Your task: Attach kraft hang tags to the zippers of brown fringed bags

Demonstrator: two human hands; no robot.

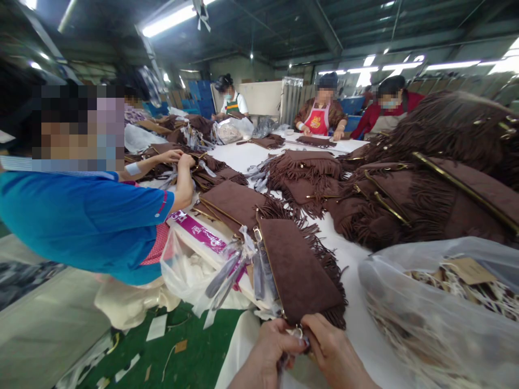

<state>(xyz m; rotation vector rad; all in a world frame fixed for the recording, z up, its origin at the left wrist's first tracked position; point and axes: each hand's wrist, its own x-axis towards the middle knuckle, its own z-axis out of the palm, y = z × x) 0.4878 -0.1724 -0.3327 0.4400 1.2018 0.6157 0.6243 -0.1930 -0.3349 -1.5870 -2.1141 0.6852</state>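
A brown fringed clutch bag (298,270) lies flat at the table's near edge, its zipper side to the left and its fringe to the right. At its near corner my left hand (267,348) is closed in a pinch on a small metal clasp (299,327) with clear plastic around it. My right hand (330,346) pinches the same clasp from the other side. The fingers partly hide the clasp. Grey plastic-wrapped straps (227,270) hang beside the bag's far corner. Just beyond lies another brown bag (233,202).
Piled brown fringed bags (405,200) rise at the right. A clear plastic sack (438,302) with tagged white cords stands nearer. At left, a co-worker in a blue shirt (85,221) handles bags. Other people work across the white table (227,154). Scraps litter the green floor (194,346).
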